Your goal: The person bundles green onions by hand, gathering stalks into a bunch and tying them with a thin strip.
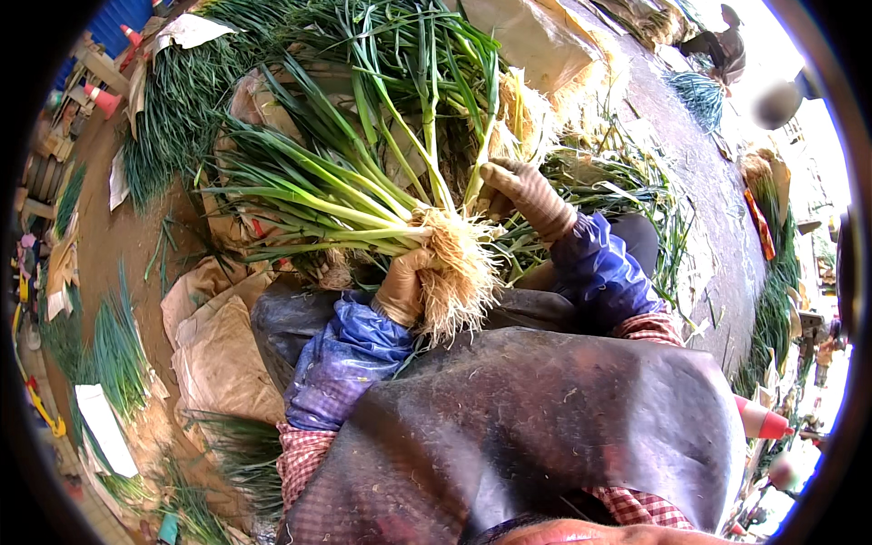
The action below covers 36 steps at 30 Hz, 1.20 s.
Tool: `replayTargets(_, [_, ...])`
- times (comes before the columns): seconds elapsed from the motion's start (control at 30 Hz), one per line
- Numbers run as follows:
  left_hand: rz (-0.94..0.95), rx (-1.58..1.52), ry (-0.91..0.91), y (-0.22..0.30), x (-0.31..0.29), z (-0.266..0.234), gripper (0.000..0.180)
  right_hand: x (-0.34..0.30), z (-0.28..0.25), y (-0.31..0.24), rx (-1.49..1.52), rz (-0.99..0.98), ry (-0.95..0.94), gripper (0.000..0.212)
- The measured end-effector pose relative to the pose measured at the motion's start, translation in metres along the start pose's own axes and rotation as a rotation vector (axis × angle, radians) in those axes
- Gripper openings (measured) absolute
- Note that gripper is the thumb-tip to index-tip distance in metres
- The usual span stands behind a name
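Left grip (402, 289) holding scallions (386, 213), orange strip (759, 224) unreadable

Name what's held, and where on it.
Left hand: green onion bunch, near its roots. Right hand: at a pale stalk; whether it holds can't be told.

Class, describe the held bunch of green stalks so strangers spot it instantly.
Start at the dark apron across the lower middle. Just above it, the left hand grips the bunch. Unlike the leafy heap at upper left, it shows shaggy pale roots toward the apron.
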<state>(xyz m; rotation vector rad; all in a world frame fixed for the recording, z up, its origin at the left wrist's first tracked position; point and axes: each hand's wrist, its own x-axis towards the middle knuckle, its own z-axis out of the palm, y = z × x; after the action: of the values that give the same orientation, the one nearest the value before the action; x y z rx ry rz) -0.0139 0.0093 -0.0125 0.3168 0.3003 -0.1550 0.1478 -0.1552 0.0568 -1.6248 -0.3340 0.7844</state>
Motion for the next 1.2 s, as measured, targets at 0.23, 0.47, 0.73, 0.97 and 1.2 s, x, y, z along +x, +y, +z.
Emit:
replayTargets(0.23, [-0.008, 0.077, 0.001, -0.004, 0.003, -0.001, 0.036, -0.008, 0.009, 0.008, -0.413, -0.428, 0.183, 0.012])
replayTargets(0.47, [-0.055, -0.078, -0.129, -0.002, -0.003, 0.005, 0.041, -0.011, 0.007, 0.005, -0.632, -0.652, 0.079, 0.017])
replayTargets(0.73, [-0.036, -0.097, -0.233, 0.0, -0.009, 0.018, 0.037, -0.014, 0.007, 0.017, -0.809, -0.61, -0.241, 0.023])
replayTargets(0.97, [-0.023, -0.072, -0.194, 0.005, -0.012, 0.028, 0.042, -0.013, -0.007, 0.088, -1.641, -0.216, -0.647, 0.017])
replayTargets(1.2, [-0.024, -0.014, -0.16, -0.001, -0.003, 0.008, 0.037, -0.033, -0.021, 0.027, -0.474, -0.355, 0.106, 0.046])
